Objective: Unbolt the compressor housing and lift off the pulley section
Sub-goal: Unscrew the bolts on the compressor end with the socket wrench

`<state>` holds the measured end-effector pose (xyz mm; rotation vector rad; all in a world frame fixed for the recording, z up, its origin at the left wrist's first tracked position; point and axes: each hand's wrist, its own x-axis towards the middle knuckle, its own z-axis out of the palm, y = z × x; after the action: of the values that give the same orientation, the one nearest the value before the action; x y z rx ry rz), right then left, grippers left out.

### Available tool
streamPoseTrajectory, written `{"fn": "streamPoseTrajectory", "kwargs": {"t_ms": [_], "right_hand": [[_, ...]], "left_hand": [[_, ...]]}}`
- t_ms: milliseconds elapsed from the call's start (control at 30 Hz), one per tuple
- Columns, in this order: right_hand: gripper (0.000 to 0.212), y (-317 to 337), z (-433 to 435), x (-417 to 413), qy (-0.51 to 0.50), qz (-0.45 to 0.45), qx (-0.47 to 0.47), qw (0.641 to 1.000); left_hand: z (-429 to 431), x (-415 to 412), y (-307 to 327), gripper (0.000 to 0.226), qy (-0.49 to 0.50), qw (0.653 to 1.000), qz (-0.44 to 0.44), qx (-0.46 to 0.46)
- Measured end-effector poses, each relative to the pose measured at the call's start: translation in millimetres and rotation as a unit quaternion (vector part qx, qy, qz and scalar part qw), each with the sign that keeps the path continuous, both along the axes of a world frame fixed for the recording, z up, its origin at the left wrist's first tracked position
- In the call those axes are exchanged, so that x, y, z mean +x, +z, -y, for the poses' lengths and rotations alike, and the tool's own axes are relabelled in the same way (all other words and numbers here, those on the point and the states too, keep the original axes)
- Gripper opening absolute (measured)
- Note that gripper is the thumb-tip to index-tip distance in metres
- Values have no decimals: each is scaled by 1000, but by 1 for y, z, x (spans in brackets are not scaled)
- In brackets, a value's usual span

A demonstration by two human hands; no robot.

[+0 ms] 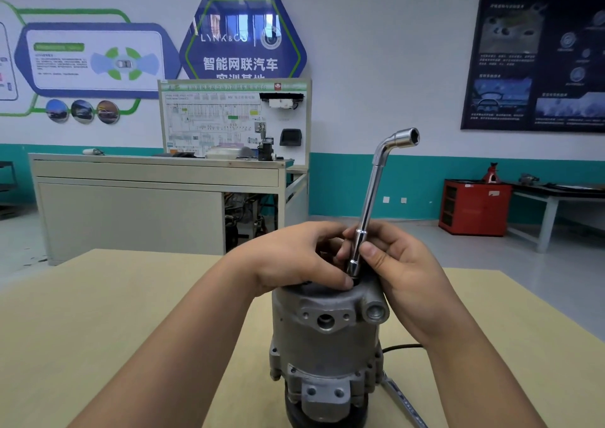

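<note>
A grey cast-metal compressor [327,336] stands upright on the tan table [131,313], its dark pulley end [296,409] down at the bottom. A chrome L-shaped socket wrench [373,192] stands nearly vertical, its lower socket set on the compressor's top face. My right hand [402,270] holds the wrench's lower shaft between thumb and fingers. My left hand [294,257] rests on the top of the housing, its fingers curled beside the socket's tip. The bolt under the socket is hidden.
A black cable [402,347] and a blue-marked metal tool [406,404] lie on the table right of the compressor. Beyond the table stand a beige training bench [157,198] with a wiring board, a red cabinet [474,206] and a grey side bench [556,198].
</note>
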<state>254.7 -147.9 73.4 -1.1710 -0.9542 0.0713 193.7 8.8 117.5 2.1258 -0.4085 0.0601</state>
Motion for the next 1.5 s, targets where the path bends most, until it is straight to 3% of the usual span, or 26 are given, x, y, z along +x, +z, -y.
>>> {"fn": "streamPoseTrajectory", "kwargs": {"t_ms": [400,733,900,1100,1300,1500], "right_hand": [[19,4,2,-1,47,-69,114,990],[16,5,1,0,42,-86,138,986],[15,5,2,5,55,-159,182,969],[15,3,-2,6,39,-169,186,967],[17,1,-2,8,31,-153,173,973],[18,0,-3,11,23,-154,167,974]], "left_hand": [[0,-1,-2,49,-3,1000,6,-20],[-3,-1,-6,50,-21,995,10,-93],[-3,-1,-7,47,10,991,25,-128],[-7,-10,-23,42,76,958,138,-239],[-63,-32,-43,22,171,891,182,-378],[-139,-44,-97,14,396,877,69,-262]]}}
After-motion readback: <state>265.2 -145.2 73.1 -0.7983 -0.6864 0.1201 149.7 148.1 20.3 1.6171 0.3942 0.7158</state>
